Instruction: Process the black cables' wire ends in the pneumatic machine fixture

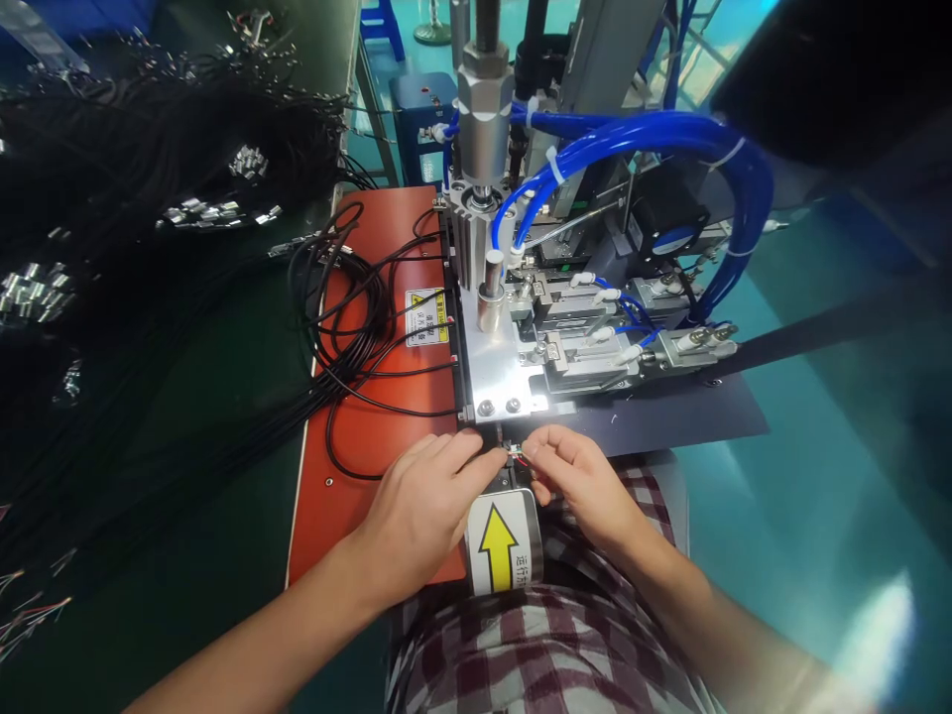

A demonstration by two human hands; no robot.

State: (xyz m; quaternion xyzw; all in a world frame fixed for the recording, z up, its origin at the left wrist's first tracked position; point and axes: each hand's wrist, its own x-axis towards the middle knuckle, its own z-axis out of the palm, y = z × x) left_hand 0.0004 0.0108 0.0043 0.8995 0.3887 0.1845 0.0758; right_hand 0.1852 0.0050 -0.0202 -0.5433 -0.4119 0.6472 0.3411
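My left hand (423,501) and my right hand (572,476) meet at the front of a small pneumatic machine (506,327). Between their fingertips sits a tiny connector with thin red wires (516,454), pinched from both sides just above a black slot in the fixture. Below it is a silver label with a yellow arrow (500,543) pointing toward the machine. A black cable runs left from the connector under my left hand.
Black cables (349,307) loop over an orange mat (372,397). A big heap of black cables with metal plugs (134,198) fills the left. Blue air hoses (647,139) arch over the machine. A dark sheet (684,412) lies at right.
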